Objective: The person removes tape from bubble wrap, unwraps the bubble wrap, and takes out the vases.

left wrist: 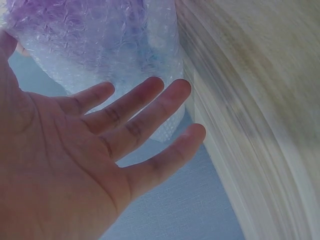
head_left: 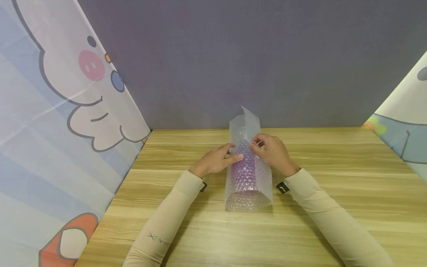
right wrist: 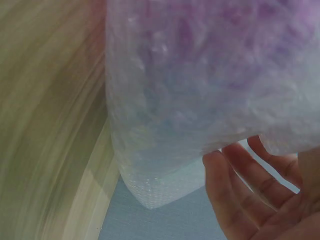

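A sheet of clear bubble wrap [head_left: 263,174] stands rolled like a tube around a purple and bluish object [head_left: 243,168], whose kind is blurred by the bubbles. On its left side, my left hand [head_left: 217,160] rests its thumb on the wrap; its other fingers are spread and nearly straight along the side, as the left wrist view shows. At the upper right, my right hand [head_left: 273,151] pinches the edge of the bubble wrap between thumb and bent fingers. The right wrist view shows those fingers [right wrist: 250,185] at the sheet's edge, partly hidden by it.
A wood-grain table [head_left: 330,178] lies under the wrap. A grey panel [head_left: 200,66] rises at its back edge. Cartoon-printed cloths hang at the left [head_left: 40,148] and right [head_left: 408,122].
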The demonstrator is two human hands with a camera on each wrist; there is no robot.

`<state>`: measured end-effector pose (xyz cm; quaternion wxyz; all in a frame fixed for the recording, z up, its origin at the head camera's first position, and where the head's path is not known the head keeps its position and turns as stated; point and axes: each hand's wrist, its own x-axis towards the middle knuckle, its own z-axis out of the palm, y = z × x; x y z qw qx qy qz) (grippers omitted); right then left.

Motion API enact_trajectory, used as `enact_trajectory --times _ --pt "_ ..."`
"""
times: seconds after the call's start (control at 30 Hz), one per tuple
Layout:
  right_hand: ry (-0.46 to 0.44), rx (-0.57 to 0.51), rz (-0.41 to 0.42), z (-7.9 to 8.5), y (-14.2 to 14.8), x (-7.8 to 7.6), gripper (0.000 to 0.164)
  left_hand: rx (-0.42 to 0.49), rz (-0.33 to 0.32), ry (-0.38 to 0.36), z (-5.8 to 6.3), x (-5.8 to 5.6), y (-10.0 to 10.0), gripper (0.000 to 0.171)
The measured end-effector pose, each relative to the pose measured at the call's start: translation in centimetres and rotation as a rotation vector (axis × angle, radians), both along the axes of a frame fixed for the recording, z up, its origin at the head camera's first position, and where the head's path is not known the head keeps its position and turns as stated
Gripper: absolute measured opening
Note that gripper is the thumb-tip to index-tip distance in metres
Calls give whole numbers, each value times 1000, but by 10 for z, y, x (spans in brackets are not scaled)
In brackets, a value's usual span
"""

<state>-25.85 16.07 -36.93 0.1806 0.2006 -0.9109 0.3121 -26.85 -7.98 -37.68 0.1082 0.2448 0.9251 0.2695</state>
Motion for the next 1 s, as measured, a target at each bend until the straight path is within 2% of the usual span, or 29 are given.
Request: enact_trajectory --times 0.47,1.0 --pt "87 6 -72 -6 -4 -2 10 14 -16 -18 -1 1 -1 88" --pt "99 -48 -155 -9 -4 -2 14 19 -21 -34 -2 0 -1 90"
